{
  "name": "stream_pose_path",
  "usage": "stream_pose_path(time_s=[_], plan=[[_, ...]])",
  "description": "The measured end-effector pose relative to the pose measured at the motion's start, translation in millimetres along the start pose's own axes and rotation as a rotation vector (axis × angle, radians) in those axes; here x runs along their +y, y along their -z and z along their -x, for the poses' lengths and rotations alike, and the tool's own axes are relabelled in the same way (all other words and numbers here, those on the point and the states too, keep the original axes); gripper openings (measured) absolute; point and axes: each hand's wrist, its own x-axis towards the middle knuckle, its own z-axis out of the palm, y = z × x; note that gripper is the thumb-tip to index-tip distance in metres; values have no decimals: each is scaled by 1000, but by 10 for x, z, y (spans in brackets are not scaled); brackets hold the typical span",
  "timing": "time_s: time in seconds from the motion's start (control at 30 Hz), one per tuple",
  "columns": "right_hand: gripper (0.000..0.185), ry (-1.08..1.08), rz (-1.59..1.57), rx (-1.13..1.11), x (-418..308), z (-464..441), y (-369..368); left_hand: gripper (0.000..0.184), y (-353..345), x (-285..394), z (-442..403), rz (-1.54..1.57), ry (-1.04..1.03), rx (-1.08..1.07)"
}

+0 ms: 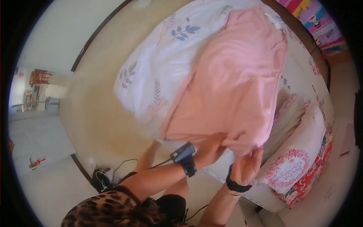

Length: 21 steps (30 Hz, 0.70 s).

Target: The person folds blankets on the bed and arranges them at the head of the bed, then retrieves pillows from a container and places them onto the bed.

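A pink blanket (238,75) lies lengthwise over the bed, its near end lifted and creased by my hands. My left hand (215,145) is closed on the near edge, its fingertips partly hidden in the cloth. To the right, my right hand (247,164) pinches the near right corner, palm turned up. Beneath the blanket and out to its left spreads a white quilt with leaf prints (151,72). A dark strap with a small black device (182,153) is on my left wrist, and a black band (237,185) circles the right one.
Right of the blanket sit a pale pillow with a pink wreath print (291,170) and a red floral cloth (319,162). Cables and a black bag-like object (100,178) lie on the floor at lower left. A doorway opens at far left. Colourful fabric (317,22) shows at upper right.
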Motion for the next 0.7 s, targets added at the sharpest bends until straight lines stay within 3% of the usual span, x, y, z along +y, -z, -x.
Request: stream_pose_path(time_s=[0.03, 0.07, 0.1, 0.13, 0.17, 0.23, 0.27, 0.33, 0.37, 0.43, 0.47, 0.5, 0.53, 0.57, 0.6, 0.67, 0.7], plan=[[74, 63, 176, -82, -15, -32, -38, 44, 16, 11, -7, 209, 196, 40], [74, 52, 182, -89, -19, -32, 38, 35, 73, 36, -50, 417, 387, 88], [88, 117, 541, -216, 18, -46, 203, 29, 344, 219, -116, 787, 532, 32], [102, 190, 895, -343, 72, -49, 386, 29, 398, 178, -135, 785, 530, 45], [116, -33, 1020, -420, 119, 3, 620, 30, 419, 122, -144, 773, 411, 59], [88, -124, 1248, -481, 404, 176, 879, 31, 453, 160, -170, 778, 284, 72], [88, -128, 1247, -484, 570, 183, 996, 31, 461, 222, -203, 777, 288, 76], [48, -247, 1296, -423, 781, 207, 1119, 33, 441, 330, -261, 923, 279, 36], [48, -249, 1298, -426, 719, 271, 1126, 33, 422, 392, -282, 924, 280, 39], [20, -634, 1322, -298, 397, 496, 743, 39, 444, 496, -330, 949, 213, -1], [25, -526, 1157, -276, 273, 724, 632, 39, 458, 529, -329, 947, 220, 4], [30, -425, 989, -271, 151, 950, 522, 42, 475, 555, -333, 801, 156, -124], [44, -420, 812, -94, 106, 1206, 520, 46, 516, 594, -336, 654, 91, -250], [52, -604, 751, -10, -20, 1415, 767, 51, 681, 703, -322, 611, 169, -490], [52, -582, 625, 93, -24, 1587, 842, 50, 376, 486, -136, 405, -11, -316], [48, -639, 678, 218, -26, 1986, 1684, 46, 150, 115, 193, 275, -145, -110], [45, -688, 850, 311, -34, 2130, 2000, 43, 98, -124, 393, 302, -21, -84]])
